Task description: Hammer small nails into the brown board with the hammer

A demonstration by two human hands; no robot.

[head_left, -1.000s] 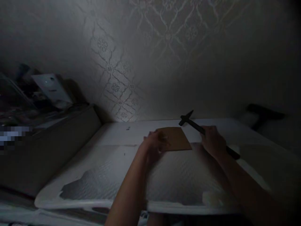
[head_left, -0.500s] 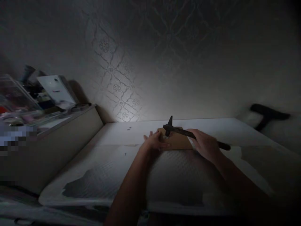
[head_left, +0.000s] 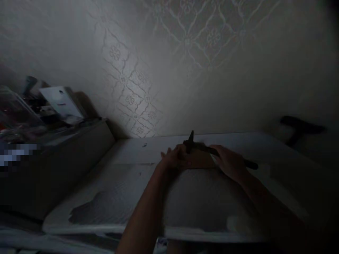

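My right hand is closed round the handle of a dark hammer, whose tail sticks out to the right. The hammer's head, with a pointed upper end, is over the left part of a flat brown board lying on the table. My left hand is at the board's left end, close beside the hammer head. Its thumb and forefinger are bent together at the board, with other fingers raised to the left. Whatever they pinch is too dark and small to make out.
A white worn table runs up to a patterned wall. Small dark bits lie at its back left. On a raised ledge at left stand a white box and clutter. A dark T-shaped object is at far right.
The picture has grown darker over the table. My left forefinger has come up nearer the hammer head, covering the small light marks on the board. The hammer has hardly moved.
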